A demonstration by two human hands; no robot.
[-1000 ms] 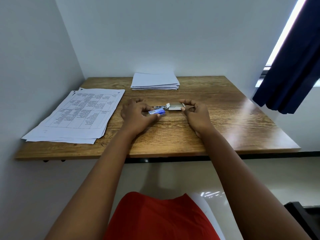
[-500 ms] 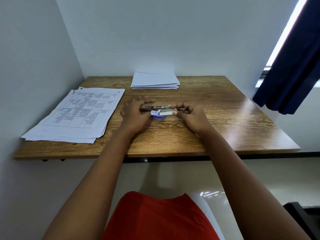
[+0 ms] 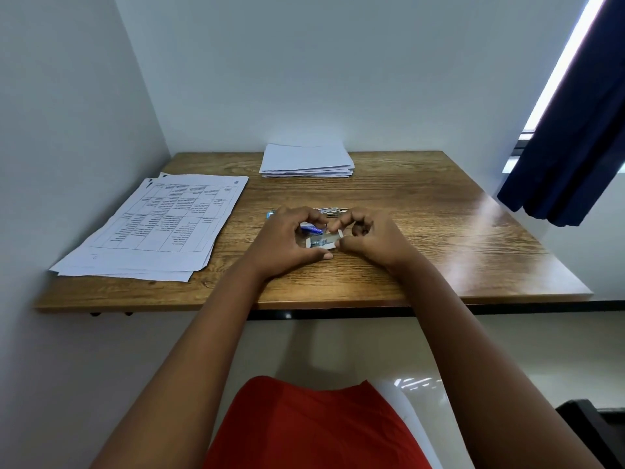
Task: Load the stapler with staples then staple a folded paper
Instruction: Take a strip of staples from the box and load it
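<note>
A small white staple box [image 3: 320, 243] sits open at mid-table between my two hands. My left hand [image 3: 287, 243] curls round its left side, thumb along the near edge. My right hand [image 3: 373, 243] pinches the box's right end flap with forefinger and thumb. A blue and white sleeve [image 3: 311, 228] lies just behind the box, under my left fingers. The metal stapler [image 3: 330, 210] lies flat on the table beyond my knuckles, its blue end [image 3: 270, 215] showing at the left. Whether staples are in it I cannot tell. Folded white papers [image 3: 306, 160] are stacked at the table's back.
Printed sheets [image 3: 159, 228] are spread over the left of the wooden table [image 3: 439, 238], against the left wall. A dark blue curtain [image 3: 575, 130] hangs at the right, past the table's edge. A black chair corner [image 3: 595, 431] shows at the bottom right.
Both hands have come a little nearer to me with the staple box. My left hand has left the stapler, which now lies behind the hands.
</note>
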